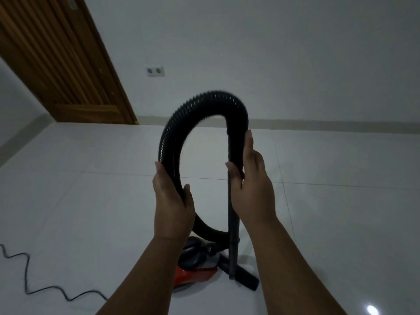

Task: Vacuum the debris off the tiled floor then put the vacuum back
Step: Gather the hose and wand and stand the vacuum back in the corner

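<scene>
Head view: looked down on both bare arms stretched forward over the glossy white tiled floor. Caught the left hand wrapped round the left limb of the black ribbed plastic hose, thumb on the inner side, fingers behind. Caught the right hand clamped on the top of the dark grey rigid wand tube, thumb on its left face, fingers pointing up along the right side, just where the hose joins. Held the two hands apart, the left one a touch lower, with the hose arching high between them in a tall loop. Had the wand tube upright, its foot down at the black floor nozzle on the tiles. Spotted the red and grey canister vacuum body on the floor, near, below the wrists and just left of the nozzle, with the hose curving down toward it. Picked out a thin black power cord zigzagging over the near left tiles. Saw a brown slatted wooden door at far left and a white double wall socket on the pale wall to its right.
</scene>
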